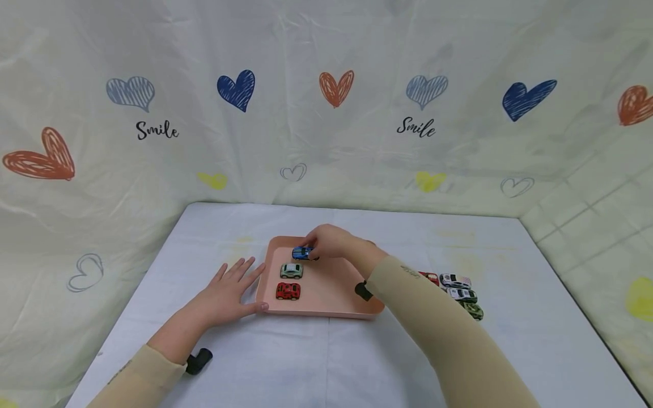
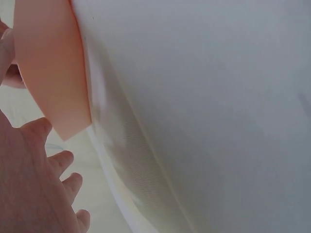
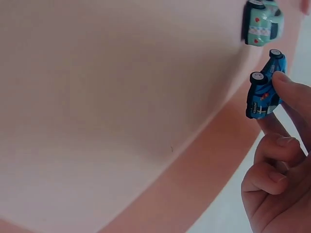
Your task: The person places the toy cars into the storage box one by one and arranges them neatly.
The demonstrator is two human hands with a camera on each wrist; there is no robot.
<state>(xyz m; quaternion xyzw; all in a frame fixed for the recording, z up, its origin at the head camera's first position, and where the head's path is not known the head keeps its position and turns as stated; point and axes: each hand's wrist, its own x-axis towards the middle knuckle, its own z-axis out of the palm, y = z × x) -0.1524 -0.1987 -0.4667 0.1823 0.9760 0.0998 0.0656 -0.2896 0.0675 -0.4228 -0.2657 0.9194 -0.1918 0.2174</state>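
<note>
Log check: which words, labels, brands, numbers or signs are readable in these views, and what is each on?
"Smile": black script on the left part of the wall cloth.
"Smile": the same word again, farther right on that cloth.
Blue toy car: lettering too small and blurred to read.
Left sleeve and right sleeve: dark markings near the cuffs, unreadable.
White toy cars: dark markings, too small to read.
</note>
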